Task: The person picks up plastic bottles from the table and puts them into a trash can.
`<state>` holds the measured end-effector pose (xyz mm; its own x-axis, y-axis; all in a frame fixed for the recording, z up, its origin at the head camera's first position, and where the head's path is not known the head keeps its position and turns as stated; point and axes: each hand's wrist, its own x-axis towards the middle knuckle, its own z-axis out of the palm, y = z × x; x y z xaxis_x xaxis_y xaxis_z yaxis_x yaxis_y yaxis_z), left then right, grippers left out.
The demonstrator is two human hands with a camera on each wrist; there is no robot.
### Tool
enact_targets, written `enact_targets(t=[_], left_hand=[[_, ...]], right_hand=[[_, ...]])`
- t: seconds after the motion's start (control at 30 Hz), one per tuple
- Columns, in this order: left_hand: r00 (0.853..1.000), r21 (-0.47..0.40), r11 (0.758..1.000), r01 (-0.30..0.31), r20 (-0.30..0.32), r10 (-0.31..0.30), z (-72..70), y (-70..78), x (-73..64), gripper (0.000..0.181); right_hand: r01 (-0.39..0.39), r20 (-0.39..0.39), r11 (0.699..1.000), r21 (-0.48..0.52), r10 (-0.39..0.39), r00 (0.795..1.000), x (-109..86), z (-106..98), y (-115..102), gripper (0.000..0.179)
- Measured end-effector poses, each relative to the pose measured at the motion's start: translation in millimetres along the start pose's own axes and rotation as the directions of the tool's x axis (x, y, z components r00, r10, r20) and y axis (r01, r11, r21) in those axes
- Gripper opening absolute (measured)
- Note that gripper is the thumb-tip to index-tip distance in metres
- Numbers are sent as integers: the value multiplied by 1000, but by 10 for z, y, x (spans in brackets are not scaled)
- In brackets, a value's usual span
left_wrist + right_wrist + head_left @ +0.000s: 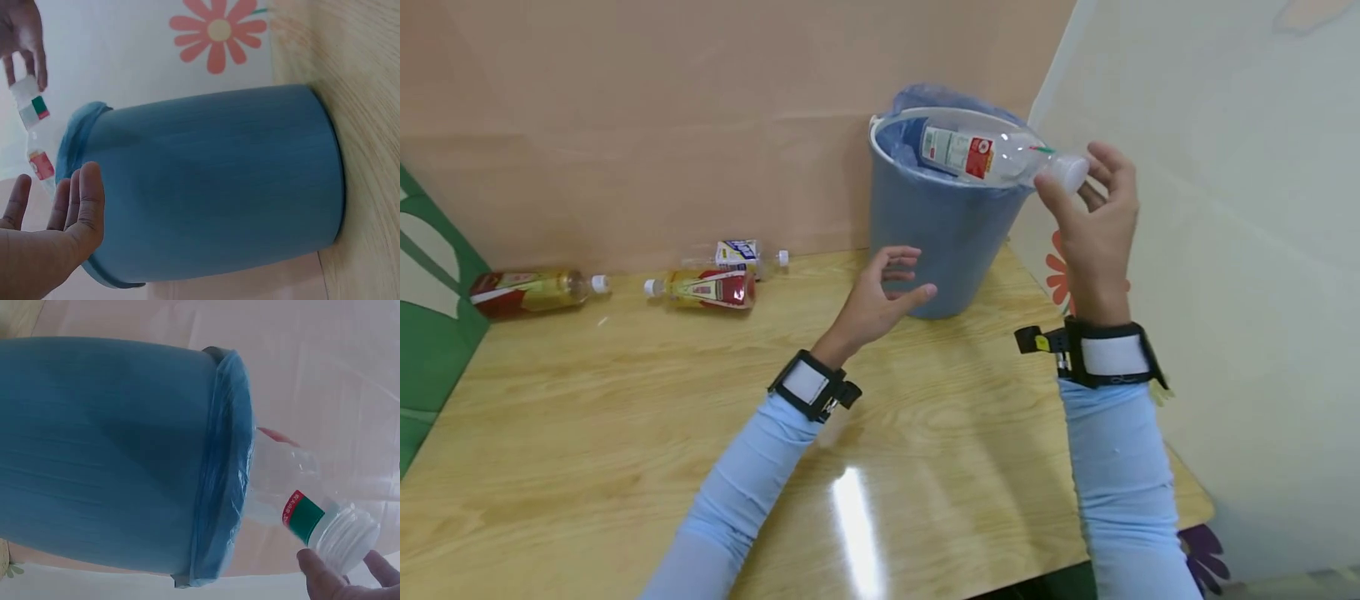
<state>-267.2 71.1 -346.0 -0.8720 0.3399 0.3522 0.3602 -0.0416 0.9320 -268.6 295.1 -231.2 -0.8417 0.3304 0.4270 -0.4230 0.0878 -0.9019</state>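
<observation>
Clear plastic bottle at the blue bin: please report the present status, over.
Right hand holding clear plastic bottle by its white cap; left hand empty. Bottle tilted, lower part inside lined blue bin. Nothing seen blocking it.

I am counting two hands, my left hand [889,292] and my right hand [1097,225], and I am wearing two light-blue sleeves [1120,467] and two black wrist straps [1112,354]. Four plastic bottles are showing: one clear bottle [973,154] is poking from the bin [943,242], while one see-through bottle [737,252] and two red-and-yellow bottles [711,288] are lying on one table [625,433]. Four pale caps [1067,172] are topping them (one each). One blue bin is standing here, wearing one blue liner [925,95]. Two flower shapes, one red flower [219,30] and one purple flower [1204,552], are appearing.
</observation>
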Motion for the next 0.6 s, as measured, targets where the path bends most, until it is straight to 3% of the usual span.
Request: enact_targets(t=[0.2, 0.6], left_hand=[[1000, 19, 1000, 12, -4, -12, -27, -30, -9, 55], [1000, 29, 1000, -7, -12, 7, -74, -91, -32, 54]], right_hand=[[18, 75, 1000, -4, -17, 997, -48, 26, -12, 72], [30, 86, 995, -100, -22, 996, -110, 27, 118, 63]])
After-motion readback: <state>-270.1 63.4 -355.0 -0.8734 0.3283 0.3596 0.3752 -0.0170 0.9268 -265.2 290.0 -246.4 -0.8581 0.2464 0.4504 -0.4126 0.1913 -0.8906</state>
